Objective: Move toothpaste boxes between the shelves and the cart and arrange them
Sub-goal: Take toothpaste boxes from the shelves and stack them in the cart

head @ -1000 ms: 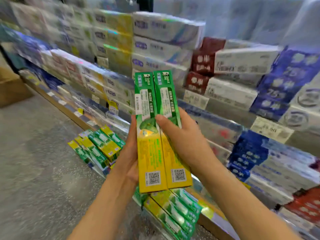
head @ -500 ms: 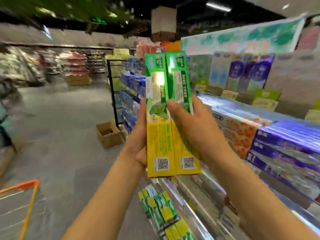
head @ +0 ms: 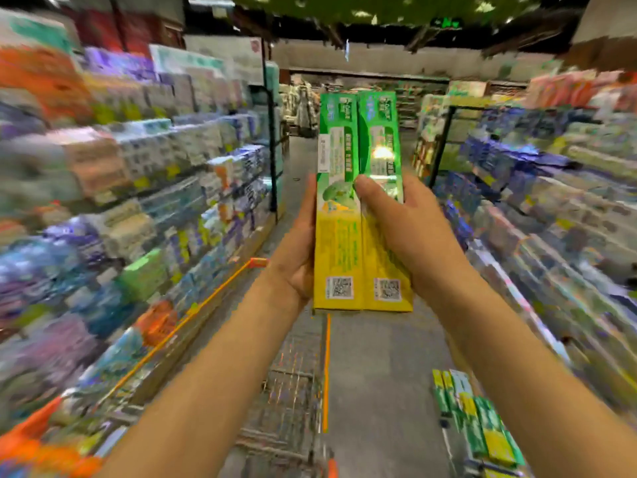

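Two green-and-yellow toothpaste boxes [head: 360,215] stand upright side by side in front of me, QR codes at their lower ends. My left hand [head: 298,257] grips the left edge of the pair from behind. My right hand [head: 403,229] grips the right box, thumb across its front. Below my arms is the wire basket of the shopping cart [head: 293,391] with its orange rim. More boxes of the same kind [head: 479,419] lie on the low shelf at lower right.
Stocked shelves line both sides of the aisle: the left shelves [head: 120,201] and the right shelves [head: 551,208], both blurred. The grey floor [head: 379,357] runs ahead between them toward more racks at the far end.
My view has swung left from the toothpaste shelf to look down the aisle. The cart has come into view below. Both hands keep the same hold on the two boxes.
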### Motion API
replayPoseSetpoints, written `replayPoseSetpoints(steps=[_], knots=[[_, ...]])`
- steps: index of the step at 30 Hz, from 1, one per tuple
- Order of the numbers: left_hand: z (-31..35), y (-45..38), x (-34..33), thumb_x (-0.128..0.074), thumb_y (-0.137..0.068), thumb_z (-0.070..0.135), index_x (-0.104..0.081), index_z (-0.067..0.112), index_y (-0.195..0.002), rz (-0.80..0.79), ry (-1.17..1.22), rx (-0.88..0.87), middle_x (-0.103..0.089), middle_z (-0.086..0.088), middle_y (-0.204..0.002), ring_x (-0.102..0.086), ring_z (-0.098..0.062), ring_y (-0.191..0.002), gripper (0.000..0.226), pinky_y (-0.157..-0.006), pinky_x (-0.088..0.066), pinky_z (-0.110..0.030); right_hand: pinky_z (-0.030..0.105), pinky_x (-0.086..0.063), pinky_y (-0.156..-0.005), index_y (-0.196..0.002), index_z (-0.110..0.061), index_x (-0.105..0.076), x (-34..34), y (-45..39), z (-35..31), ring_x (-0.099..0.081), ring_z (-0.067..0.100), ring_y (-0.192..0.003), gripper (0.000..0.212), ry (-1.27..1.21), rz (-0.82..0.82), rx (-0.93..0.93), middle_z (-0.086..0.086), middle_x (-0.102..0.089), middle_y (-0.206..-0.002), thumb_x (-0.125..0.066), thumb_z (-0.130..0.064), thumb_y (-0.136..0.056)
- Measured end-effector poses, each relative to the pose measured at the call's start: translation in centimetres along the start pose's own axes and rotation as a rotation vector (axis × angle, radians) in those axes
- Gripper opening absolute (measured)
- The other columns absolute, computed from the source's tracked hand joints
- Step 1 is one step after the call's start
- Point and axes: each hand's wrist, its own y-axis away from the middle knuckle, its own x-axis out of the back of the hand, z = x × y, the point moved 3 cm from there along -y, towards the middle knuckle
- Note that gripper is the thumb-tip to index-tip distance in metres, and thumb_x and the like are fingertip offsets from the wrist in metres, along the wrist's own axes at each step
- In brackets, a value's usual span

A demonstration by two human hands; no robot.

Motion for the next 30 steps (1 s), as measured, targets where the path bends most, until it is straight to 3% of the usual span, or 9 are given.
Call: replayPoseSetpoints(steps=[3, 5, 8, 11, 14, 21, 23, 28, 30], knots=[[6.2, 6.8, 4.6, -0.051, -0.091, 0.038, -0.054, -0.01, -0.124, 0.01, 0.01, -0.004, -0.057, -0.034, -0.12, -0.057, -0.044, -0.113, 0.058, -0.098, -0.042, -0.053, 0.033, -0.052, -0.087, -0.118, -0.013, -0.06, -10.2, -0.8, 1.5, -0.065, 0.014, -0.098, 0.026, -0.059, -0.075, -0.03, 0.001, -0.069, -0.108, -0.057, -0.019, -0.093], [10.0, 10.9, 7.9, -0.049, -0.091, 0.04, -0.053, -0.009, -0.126, 0.159, -0.027, -0.056, -0.055, -0.033, -0.124, -0.055, -0.043, -0.116, 0.06, -0.099, -0.041, -0.052, 0.033, -0.05, -0.088, -0.121, -0.013, -0.058, -16.7, -0.9, 2.8, -0.064, 0.013, -0.1, 0.03, -0.087, -0.126, -0.052, 0.0, -0.068, -0.111, -0.057, -0.021, -0.093], [14.6, 15.7, 12.7, -0.053, -0.076, 0.051, -0.074, 0.007, -0.101, 0.56, -0.147, -0.096, -0.071, -0.018, -0.103, -0.07, -0.031, -0.092, 0.054, -0.072, -0.058, -0.041, 0.042, -0.049, -0.095, -0.125, -0.016, -0.056, -24.2, -1.0, 4.6, -0.063, 0.014, -0.106, 0.033, -0.129, -0.163, -0.1, -0.002, -0.066, -0.116, -0.057, -0.023, -0.092], [16.8, 17.6, 15.7, -0.035, -0.079, 0.058, -0.079, 0.016, -0.081, 0.635, -0.201, -0.087, -0.074, -0.008, -0.086, -0.072, -0.021, -0.076, 0.06, -0.06, -0.058, -0.034, 0.028, -0.048, -0.095, -0.127, -0.015, -0.054, -28.2, -1.4, 5.7, -0.06, 0.01, -0.109, 0.034, -0.118, -0.13, -0.092, -0.003, -0.064, -0.118, -0.056, -0.018, -0.093], [17.3, 18.1, 19.7, -0.027, -0.09, 0.061, -0.07, 0.019, -0.102, 0.698, -0.225, -0.043, -0.074, -0.007, -0.091, -0.071, -0.021, -0.082, 0.062, -0.067, -0.059, -0.035, 0.009, -0.046, -0.083, -0.127, -0.014, -0.054, -30.1, -2.3, 7.5, -0.06, 0.003, -0.104, 0.034, -0.082, -0.108, -0.081, -0.007, -0.063, -0.113, -0.056, -0.013, -0.093], [16.8, 15.5, 27.5, -0.033, -0.093, 0.062, -0.059, 0.023, -0.128, 0.777, -0.375, 0.097, -0.064, -0.012, -0.123, -0.06, -0.031, -0.114, 0.058, -0.103, -0.041, -0.054, 0.028, -0.054, -0.086, -0.125, -0.013, -0.056, -30.0, -6.1, 15.5, -0.066, 0.012, -0.101, 0.034, -0.19, -0.066, -0.327, 0.0, -0.068, -0.112, -0.059, -0.013, -0.091], [16.8, 14.5, 29.6, -0.037, -0.091, 0.06, -0.063, 0.025, -0.12, 0.814, -0.456, 0.138, -0.068, -0.01, -0.116, -0.064, -0.029, -0.109, 0.053, -0.1, -0.044, -0.052, 0.032, -0.053, -0.089, -0.125, -0.011, -0.055, -29.8, -7.3, 18.0, -0.065, 0.015, -0.102, 0.036, -0.212, -0.026, -0.358, 0.002, -0.068, -0.113, -0.06, -0.011, -0.09], [15.3, 12.1, 33.8, -0.063, -0.064, 0.058, -0.052, 0.013, -0.129, 0.885, -0.522, 0.294, -0.072, -0.012, -0.104, -0.071, -0.025, -0.086, 0.08, -0.073, -0.058, -0.042, 0.011, -0.049, -0.076, -0.127, -0.006, -0.052, -30.2, -10.0, 23.9, -0.062, -0.001, -0.09, 0.038, -0.131, -0.004, -0.354, -0.001, -0.065, -0.108, -0.059, -0.004, -0.089], [14.4, 11.5, 36.7, -0.069, -0.072, 0.053, -0.049, 0.011, -0.131, 0.97, -0.514, 0.318, -0.068, -0.016, -0.113, -0.071, -0.025, -0.086, 0.075, -0.069, -0.059, -0.04, 0.01, -0.048, -0.075, -0.128, -0.007, -0.052, -30.5, -10.8, 26.4, -0.062, -0.006, -0.088, 0.038, -0.128, 0.009, -0.382, -0.003, -0.064, -0.107, -0.057, -0.003, -0.09]])
